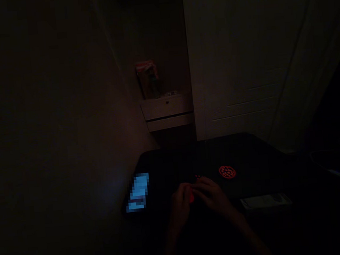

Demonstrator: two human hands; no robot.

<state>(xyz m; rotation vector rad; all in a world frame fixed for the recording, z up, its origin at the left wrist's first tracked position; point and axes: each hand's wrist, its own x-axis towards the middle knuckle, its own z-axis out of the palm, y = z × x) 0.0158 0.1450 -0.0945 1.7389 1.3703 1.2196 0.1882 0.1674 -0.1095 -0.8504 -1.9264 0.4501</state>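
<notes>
The room is very dark. Above the near part of a dark table (pixel 173 163), my left hand (pixel 180 200) and my right hand (pixel 211 195) meet at the fingertips. A small red object (pixel 191 196) shows between them; its kind cannot be made out. The left fingers are closed round it, and my right thumb and fingers pinch at its upper end. Just beyond the right fingers are tiny red spots (pixel 197 176), partly hidden by that hand. Farther right lies a round disc (pixel 227 172) with a red rim and red patches.
A lit, pixelated screen (pixel 138 191) lies at the table's left edge. A pale flat item (pixel 265 201) is by the near right edge. Behind stand a drawer unit (pixel 168 109) with a box-like item (pixel 148 79) on top, and a pale panel (pixel 235 58).
</notes>
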